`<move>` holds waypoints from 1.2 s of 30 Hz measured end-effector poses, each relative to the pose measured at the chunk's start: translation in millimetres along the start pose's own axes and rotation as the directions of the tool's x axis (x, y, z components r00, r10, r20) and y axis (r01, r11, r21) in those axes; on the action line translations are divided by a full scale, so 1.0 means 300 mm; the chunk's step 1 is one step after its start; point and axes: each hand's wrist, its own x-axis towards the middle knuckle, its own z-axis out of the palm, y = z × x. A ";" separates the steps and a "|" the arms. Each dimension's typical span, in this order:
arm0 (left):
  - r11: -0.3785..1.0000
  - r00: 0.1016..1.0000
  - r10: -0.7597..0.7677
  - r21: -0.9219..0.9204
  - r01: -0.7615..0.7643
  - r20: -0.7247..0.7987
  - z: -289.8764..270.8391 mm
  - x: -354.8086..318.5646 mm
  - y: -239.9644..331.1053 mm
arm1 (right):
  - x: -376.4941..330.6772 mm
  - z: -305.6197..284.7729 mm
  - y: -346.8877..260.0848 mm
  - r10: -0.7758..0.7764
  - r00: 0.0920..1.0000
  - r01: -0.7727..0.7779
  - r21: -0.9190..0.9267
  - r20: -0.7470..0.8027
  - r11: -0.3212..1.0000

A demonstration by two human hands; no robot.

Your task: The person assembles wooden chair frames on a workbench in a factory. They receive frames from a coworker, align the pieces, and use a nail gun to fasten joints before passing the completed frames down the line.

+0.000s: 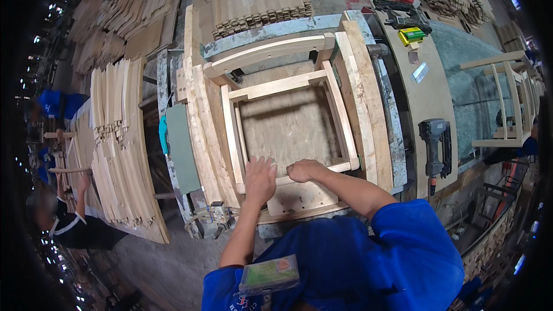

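Note:
A pale wooden chair frame [276,87] lies in the clamping jig [362,95], with a curved rail [268,55] at its far end. At the near left corner, my left hand [261,179] rests against the front rail, its fingers stretched out and a little apart. My right hand [305,171] is bent over the same rail nearer its middle, with the fingers closed round the wood. The fingertips' underside is hidden. Through the frame shows a flat wooden board [291,129].
A black nail gun [435,147] lies on the right-hand bench, beyond it a yellow-green box [411,36]. Stacked slats [118,144] stand on the left and more slats [259,0] at the back. A teal-handled tool [163,134] sits left of the jig. Another person [75,219] works far left.

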 end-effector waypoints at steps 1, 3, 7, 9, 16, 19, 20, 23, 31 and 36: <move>1.000 1.000 0.006 -0.008 -0.005 0.028 0.045 0.014 -0.002 | 0.004 0.006 0.006 -0.002 1.000 0.002 -0.001 0.001 1.000; 0.985 0.939 -0.168 0.026 0.169 0.300 0.025 0.072 0.045 | 0.024 0.019 0.040 -0.023 0.999 0.023 0.004 -0.023 1.000; 0.941 0.820 -0.333 0.112 0.318 0.465 0.004 0.105 0.066 | 0.000 0.009 0.031 -0.020 0.997 0.025 0.065 -0.080 0.998; 0.935 0.768 -0.345 0.124 0.333 0.540 -0.014 0.132 0.087 | 0.009 0.057 0.068 -0.120 0.942 0.163 0.114 -0.313 0.980; 0.873 0.701 -0.466 0.150 0.465 0.540 -0.024 0.137 0.089 | -0.320 -0.413 0.326 0.307 0.080 0.372 0.314 -0.948 0.874; 0.882 0.735 -0.455 0.139 0.451 0.502 -0.020 0.141 0.096 | -0.368 -0.531 0.590 0.333 -0.112 -0.184 0.349 -0.936 0.919; 0.881 0.727 -0.455 0.139 0.453 0.514 -0.026 0.149 0.101 | -0.353 -0.529 0.633 0.371 -0.072 -0.168 0.378 -0.926 0.911; 0.878 0.751 -0.459 0.115 0.464 0.475 -0.032 0.144 0.106 | -0.300 -0.519 0.695 0.448 0.035 -0.119 0.442 -0.893 0.889; 0.874 0.783 -0.464 0.066 0.482 0.414 -0.054 0.112 0.093 | -0.297 -0.566 0.708 0.542 0.149 0.026 0.551 -0.827 0.834; 0.880 0.806 -0.439 0.009 0.475 0.398 -0.029 0.101 0.063 | -0.427 -0.588 0.631 0.487 0.419 0.440 0.640 -0.766 0.630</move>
